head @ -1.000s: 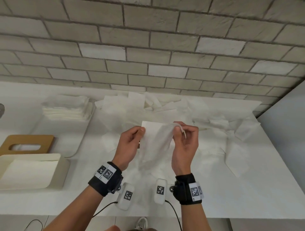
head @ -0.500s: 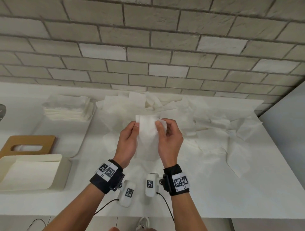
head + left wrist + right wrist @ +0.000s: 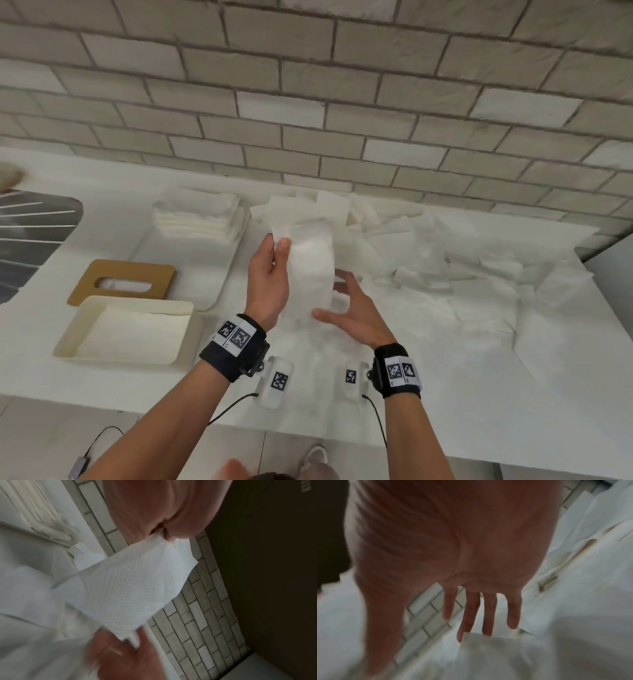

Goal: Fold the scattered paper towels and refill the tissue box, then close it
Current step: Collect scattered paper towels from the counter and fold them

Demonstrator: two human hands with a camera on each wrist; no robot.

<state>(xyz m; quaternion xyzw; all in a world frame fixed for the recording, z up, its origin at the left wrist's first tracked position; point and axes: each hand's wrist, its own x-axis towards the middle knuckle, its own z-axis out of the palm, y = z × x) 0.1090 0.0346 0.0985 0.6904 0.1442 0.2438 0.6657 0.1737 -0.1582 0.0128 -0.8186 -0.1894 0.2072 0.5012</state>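
Observation:
A folded white paper towel (image 3: 312,260) hangs upright above the counter. My left hand (image 3: 279,245) pinches its top left corner between thumb and fingers; the left wrist view shows that pinch on the paper towel (image 3: 130,588). My right hand (image 3: 327,298) is open with spread fingers (image 3: 471,615) at the towel's lower end, thumb against its bottom edge. The cream tissue box (image 3: 68,346) stands open at the front left with a sheet inside. Its wooden slotted lid (image 3: 82,291) lies just behind it. Scattered towels (image 3: 428,253) cover the counter's right half.
A stack of folded towels (image 3: 198,219) sits on a white tray (image 3: 219,274) behind the box. A metal sink (image 3: 30,236) is at the far left. The brick wall (image 3: 308,102) backs the counter, and a grey panel (image 3: 609,274) bounds it on the right.
My right hand brought its edge over to the left hand, let go and dropped to the towel's lower end with fingers spread. The towel is now narrower. The left hand keeps its pinch.

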